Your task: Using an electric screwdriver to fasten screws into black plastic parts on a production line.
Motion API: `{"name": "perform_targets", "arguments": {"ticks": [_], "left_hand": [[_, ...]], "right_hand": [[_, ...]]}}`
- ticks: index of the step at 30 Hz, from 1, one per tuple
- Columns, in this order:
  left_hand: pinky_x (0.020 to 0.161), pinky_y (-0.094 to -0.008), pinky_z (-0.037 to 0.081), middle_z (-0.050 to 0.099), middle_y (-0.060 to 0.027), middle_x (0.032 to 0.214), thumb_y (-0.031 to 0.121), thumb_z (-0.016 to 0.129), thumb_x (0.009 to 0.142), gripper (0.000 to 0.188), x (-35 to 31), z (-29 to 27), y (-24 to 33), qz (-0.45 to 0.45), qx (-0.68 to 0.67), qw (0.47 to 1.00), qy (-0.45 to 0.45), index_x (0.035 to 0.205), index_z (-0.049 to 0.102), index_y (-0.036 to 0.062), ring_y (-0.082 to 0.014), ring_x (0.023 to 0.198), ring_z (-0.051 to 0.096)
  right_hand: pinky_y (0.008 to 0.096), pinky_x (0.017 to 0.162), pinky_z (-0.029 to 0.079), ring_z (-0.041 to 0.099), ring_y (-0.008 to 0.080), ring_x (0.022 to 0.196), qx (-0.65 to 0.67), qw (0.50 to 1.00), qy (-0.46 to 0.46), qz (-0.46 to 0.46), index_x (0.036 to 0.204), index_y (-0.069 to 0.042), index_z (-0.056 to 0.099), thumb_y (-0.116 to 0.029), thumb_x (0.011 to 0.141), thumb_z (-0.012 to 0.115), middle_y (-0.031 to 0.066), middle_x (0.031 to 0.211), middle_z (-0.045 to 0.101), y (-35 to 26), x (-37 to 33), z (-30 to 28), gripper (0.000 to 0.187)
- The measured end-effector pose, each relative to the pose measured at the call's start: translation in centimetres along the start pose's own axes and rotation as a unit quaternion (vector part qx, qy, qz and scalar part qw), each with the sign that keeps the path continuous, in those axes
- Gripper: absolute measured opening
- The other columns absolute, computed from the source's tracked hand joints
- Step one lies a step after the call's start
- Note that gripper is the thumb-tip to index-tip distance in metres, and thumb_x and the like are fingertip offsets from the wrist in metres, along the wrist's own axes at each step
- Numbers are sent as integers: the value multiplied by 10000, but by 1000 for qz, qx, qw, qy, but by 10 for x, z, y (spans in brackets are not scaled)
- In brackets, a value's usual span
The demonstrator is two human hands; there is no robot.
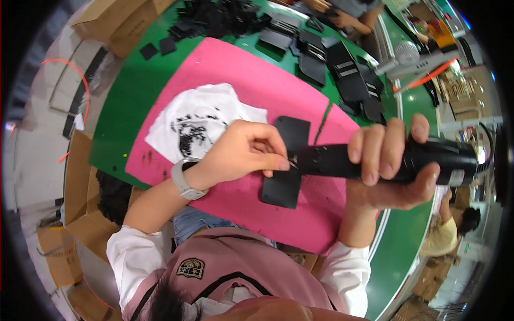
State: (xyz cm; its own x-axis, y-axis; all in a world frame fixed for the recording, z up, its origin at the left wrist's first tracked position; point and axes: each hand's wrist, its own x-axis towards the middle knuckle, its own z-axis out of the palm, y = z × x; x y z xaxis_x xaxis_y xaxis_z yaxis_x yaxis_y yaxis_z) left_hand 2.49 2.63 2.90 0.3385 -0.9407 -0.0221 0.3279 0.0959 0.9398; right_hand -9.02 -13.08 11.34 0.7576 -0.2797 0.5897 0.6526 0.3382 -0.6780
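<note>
My right hand (393, 160) is wrapped round a black cylindrical power tool (332, 160), held sideways above the pink mat (225, 69). The tool's narrower end points left and a cord leaves its right end. My left hand (246, 150) is closed in a pinch right by that narrow end. What its fingertips hold, if anything, is too small to make out. Below the tool lies a flat black piece (281, 190), its middle hidden by the tool and my fingers. Beyond my left wrist a crumpled white cloth (206, 109) with black smears rests on the mat.
Black wallet-like pieces (348, 75) and a heap of black scraps (214, 18) cover the far side of the green table (120, 117). Cardboard boxes (80, 198) stand at the left. Across the table are another person's hands (342, 18); a small fan (407, 52) stands nearby.
</note>
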Motion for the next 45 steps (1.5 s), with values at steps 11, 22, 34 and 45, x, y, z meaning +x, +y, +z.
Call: {"name": "perform_targets", "arguments": {"ticks": [11,22,34,45], "left_hand": [[549,-196,441,613,-36,740,30,682,800,74,2,6,-16,142,43,989,21,810,628,-20,-77,642,565],[478,-249,388,558,-54,665,67,698,770,142,1,12,-24,86,392,909,109,736,575,4,-113,524,511],[456,-231,386,534,-72,620,38,699,766,213,1,14,-25,27,290,952,91,710,502,-21,-90,489,509],[462,-238,395,535,-81,624,23,702,759,223,-2,13,-28,27,300,949,90,712,490,-27,-108,495,524]], "right_hand": [[336,656,415,464,125,531,57,996,19,71,1138,-87,459,-394,895,493,0,673,464,-5,1,-24,393],[278,500,411,453,129,440,-164,977,12,134,1103,-52,427,-258,784,632,29,593,481,-7,-14,-24,431],[203,502,431,511,83,533,-116,983,51,134,955,23,488,-139,658,731,54,639,545,-5,-14,-23,417],[267,461,400,455,125,446,-180,974,-35,132,1037,-54,432,-219,749,638,33,592,487,-1,-15,-32,391]]}}
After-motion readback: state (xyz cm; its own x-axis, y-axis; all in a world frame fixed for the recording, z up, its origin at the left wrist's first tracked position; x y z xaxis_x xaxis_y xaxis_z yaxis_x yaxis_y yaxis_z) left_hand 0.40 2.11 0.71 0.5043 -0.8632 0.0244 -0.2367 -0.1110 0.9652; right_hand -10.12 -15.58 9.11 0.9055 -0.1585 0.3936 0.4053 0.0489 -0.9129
